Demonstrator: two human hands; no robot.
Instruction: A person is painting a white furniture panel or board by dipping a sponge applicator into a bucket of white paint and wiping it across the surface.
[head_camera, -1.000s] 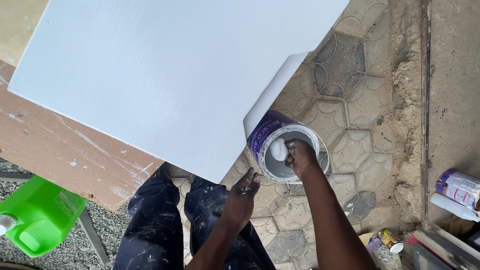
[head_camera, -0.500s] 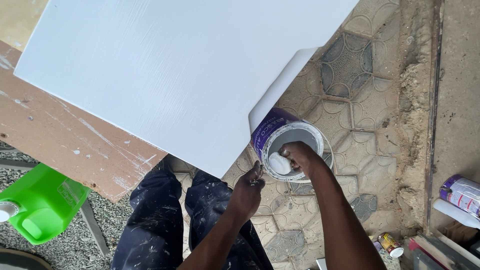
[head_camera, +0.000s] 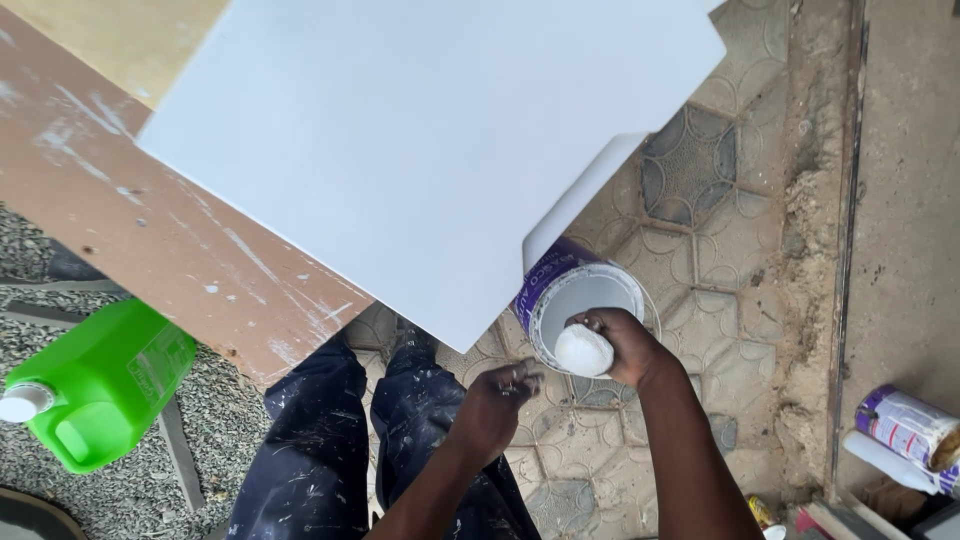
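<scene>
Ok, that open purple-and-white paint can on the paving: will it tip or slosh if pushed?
The purple-and-white paint can stands upright, squat and wide, so it probably resists tipping. It is open with white paint inside, so a shove could slosh it. The patterned paving is uneven, so it may catch rather than slide.

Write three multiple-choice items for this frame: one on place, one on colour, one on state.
1. Where is the paint can?
A. on the paved ground below the white board's corner
B. on the brown table
C. on the gravel

2. What colour is the jug at lower left?
A. red
B. green
C. blue

3. What does the right hand hold?
A. nothing
B. a brush
C. a white, paint-covered lump

Answers: 1 A, it sits on patterned pavers; 2 B, bright green body; 3 C, fingers wrap the lump over the open can.
</scene>
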